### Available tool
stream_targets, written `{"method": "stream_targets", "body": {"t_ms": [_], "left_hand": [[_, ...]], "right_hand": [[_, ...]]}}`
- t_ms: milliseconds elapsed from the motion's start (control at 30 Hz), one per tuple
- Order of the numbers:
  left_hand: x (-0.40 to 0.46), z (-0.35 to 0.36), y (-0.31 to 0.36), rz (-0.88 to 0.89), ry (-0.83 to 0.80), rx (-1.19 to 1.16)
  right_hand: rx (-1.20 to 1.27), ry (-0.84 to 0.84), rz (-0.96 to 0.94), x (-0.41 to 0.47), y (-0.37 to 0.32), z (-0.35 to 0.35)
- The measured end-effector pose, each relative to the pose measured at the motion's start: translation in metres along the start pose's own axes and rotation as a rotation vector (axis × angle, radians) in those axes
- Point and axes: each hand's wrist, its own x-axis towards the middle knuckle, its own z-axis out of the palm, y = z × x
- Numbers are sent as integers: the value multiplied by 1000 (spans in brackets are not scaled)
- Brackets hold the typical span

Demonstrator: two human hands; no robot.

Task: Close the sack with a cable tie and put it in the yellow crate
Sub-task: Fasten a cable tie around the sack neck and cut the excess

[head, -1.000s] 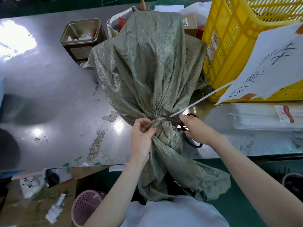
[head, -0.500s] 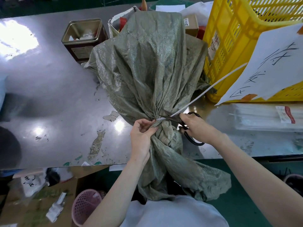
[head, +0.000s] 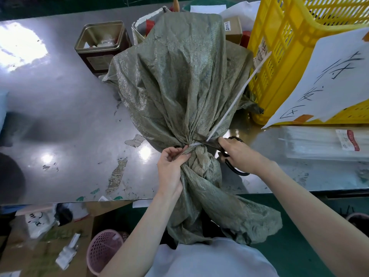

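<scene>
Steel surface (head: 60,116) bears the sack (head: 179,86). Your left hand (head: 171,166) fingers pinch its tied neck. Your right hand (head: 237,154) grips scissors (head: 211,143) at the cable tie (head: 235,100).

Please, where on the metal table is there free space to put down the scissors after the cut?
The bare table left of the sack, in front of the square tin, is widest. A narrower strip lies near the right hand, before the packet of ties. Around the yellow crate it is crowded.

Both forearms are bare to beyond the frame edge; no sleeves, gloves, rings or watch observed. Left hand (head: 171,168) and right hand (head: 238,154) uncovered. Torso wears a pale blue-grey garment (head: 211,258).
</scene>
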Motion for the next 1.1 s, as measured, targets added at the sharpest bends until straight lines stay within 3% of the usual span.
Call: {"method": "stream_targets", "body": {"t_ms": [233,900,1100], "left_hand": [[1,0,0,-7,-3,26],[2,-4,3,46,-10,115],[6,-4,0,74,21,172]], "right_hand": [[80,34,87,-3,-2,-1],[174,131,79,-27,10,3],[156,90,258,-61,38,10]]}}
